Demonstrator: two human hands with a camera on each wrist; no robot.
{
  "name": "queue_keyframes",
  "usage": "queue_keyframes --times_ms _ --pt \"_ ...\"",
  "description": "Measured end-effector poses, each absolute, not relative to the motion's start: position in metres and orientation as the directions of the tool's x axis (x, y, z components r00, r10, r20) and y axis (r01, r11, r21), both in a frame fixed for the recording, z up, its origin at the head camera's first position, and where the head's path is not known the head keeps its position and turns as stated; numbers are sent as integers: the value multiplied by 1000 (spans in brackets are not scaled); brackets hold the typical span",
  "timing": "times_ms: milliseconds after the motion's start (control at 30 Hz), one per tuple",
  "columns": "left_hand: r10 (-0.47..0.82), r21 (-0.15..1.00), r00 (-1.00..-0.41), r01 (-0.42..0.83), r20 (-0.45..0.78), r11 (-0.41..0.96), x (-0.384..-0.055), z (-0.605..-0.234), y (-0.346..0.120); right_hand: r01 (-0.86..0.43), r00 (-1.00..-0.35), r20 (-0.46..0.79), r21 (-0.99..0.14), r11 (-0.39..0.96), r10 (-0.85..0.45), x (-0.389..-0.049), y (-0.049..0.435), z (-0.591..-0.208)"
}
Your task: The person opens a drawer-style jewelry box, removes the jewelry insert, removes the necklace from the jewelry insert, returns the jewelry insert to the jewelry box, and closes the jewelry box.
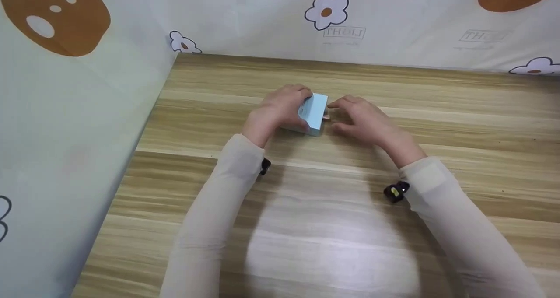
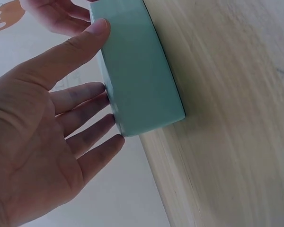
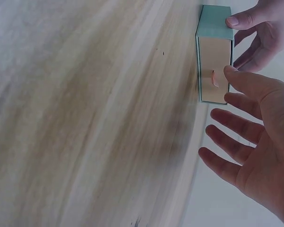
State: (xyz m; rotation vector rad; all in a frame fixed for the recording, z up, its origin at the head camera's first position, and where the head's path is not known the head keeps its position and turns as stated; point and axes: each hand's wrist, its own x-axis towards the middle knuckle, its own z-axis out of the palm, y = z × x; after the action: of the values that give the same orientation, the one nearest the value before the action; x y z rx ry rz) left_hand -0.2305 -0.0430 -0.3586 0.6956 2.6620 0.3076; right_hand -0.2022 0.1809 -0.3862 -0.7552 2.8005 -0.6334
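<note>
left hand (image 1: pixel 280 108) holds box (image 1: pixel 316 110), likely light, stiff; right hand (image 1: pixel 367 119) spread near tab (image 3: pixel 214 79), softness unclear, best grip.

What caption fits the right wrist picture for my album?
Left hand holds a blue-green rectangular box while the right hand is near its pink tab.

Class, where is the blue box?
In the head view, the blue box is slightly above and right of centre, between the left hand and right hand.
</note>
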Motion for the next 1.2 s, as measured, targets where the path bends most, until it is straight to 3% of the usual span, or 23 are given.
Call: queue_keyframes --times_ms 1200 --pt "523 295 -810 448 -265 844 -230 -357 -42 -445 -861 -36 -428 786 -507 -201 163 -389"
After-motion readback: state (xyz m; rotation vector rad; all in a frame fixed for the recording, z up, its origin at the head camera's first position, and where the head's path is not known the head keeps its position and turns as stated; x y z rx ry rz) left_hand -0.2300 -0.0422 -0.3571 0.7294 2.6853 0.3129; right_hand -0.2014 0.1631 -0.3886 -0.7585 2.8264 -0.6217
